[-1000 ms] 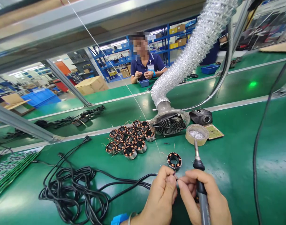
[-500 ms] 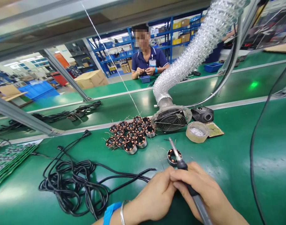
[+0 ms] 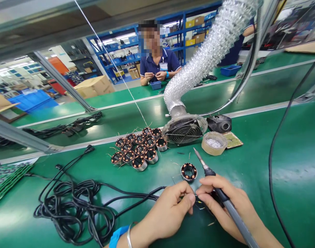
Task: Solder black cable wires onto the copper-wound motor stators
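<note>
My right hand (image 3: 224, 203) is closed around the grip of a soldering iron (image 3: 221, 194), whose tip points up and left over the green bench. My left hand (image 3: 170, 206), with a blue band and a metal bangle at the wrist, is pinched beside it. Thin wires (image 3: 196, 200) show between the two hands; which fingers grip them is hard to make out. Just beyond my hands sits one round copper-wound coil (image 3: 189, 172). Several more coils (image 3: 140, 162) stand grouped further back on the left.
Tangled black cables (image 3: 80, 206) lie left, near green circuit boards (image 3: 10, 175). A fume fan (image 3: 184, 131) with a silver duct, a solder bowl (image 3: 214, 144) and a black device (image 3: 219, 124) stand behind. A hanging cable (image 3: 272, 165) is right. A person (image 3: 159, 65) sits opposite.
My hands have moved apart, uncovering thin wires between them. The iron's tip has shifted right, away from the single coil. The whole view has moved slightly.
</note>
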Available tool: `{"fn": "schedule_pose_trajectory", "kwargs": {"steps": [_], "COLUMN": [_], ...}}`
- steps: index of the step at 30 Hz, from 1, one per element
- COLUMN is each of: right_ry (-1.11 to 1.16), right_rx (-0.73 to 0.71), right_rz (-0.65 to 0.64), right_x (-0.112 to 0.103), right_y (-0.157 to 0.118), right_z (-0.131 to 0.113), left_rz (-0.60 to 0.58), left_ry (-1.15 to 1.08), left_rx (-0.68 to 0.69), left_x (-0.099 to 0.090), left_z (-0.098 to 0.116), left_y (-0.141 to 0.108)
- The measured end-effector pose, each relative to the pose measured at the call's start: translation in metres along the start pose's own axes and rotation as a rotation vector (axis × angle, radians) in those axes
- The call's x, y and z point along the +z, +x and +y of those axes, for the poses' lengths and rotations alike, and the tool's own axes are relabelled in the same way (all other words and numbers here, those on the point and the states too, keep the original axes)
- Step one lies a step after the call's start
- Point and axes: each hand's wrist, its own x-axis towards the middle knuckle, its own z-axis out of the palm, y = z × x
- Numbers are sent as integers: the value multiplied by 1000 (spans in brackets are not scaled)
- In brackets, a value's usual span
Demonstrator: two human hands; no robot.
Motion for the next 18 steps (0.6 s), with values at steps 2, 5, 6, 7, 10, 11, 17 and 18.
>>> {"fn": "schedule_pose_trajectory", "kwargs": {"steps": [2, 5, 6, 7, 10, 11, 17, 18], "right_ry": [-22, -29, -24, -20, -40, -55, -112, -122], "right_rx": [-84, -155, -155, -149, -135, -127, 48, 55], "right_rz": [43, 133, 166, 196, 213, 200, 163, 158], "right_x": [2, 6, 9, 10, 11, 9, -14, -16], "right_y": [-1, -3, -4, -5, -5, -6, -15, -17], "right_z": [-1, -2, -3, -3, -3, -3, -8, -9], "left_rz": [-19, -95, -113, -119, -44, 0, 122, 117], "left_ry": [-163, -395, -447, -480, -479, -461, -365, -359], "left_rx": [-42, -151, -182, -200, -177, -166, -174, -170], "left_x": [2, 6, 7, 8, 11, 12, 12, 11], "left_z": [-3, -5, -5, -5, -5, -5, -7, -7], "left_y": [1, 4, 6, 7, 13, 15, 23, 23]}}
